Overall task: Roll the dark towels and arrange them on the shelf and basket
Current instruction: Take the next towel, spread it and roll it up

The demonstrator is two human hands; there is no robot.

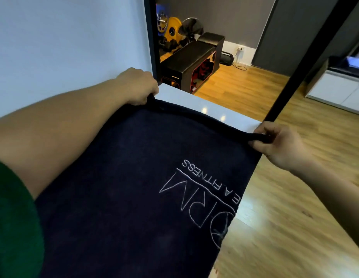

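A dark navy terry towel (124, 187) with white stitched lettering lies spread over a glossy white surface (214, 111). Both hands grip its far edge — the left hand (137, 87) clenches one corner, the right hand (279, 143) pinches the other. Beyond, across a wooden floor (285, 197), stands a black bench (194, 57) — yellow weight plates (172, 30) behind it.

Left hand (137, 86): back of hand up, fingers curled under, gripping far left corner of dark towel (124, 187). Left arm extended forward from lower left, forearm bare, green sleeve (14, 227) at upper arm. Right hand (283, 145): thumb side up, fingers (266, 130) pinching the bunched far right corner. Right forearm enters from lower right, bare. Hands well apart.
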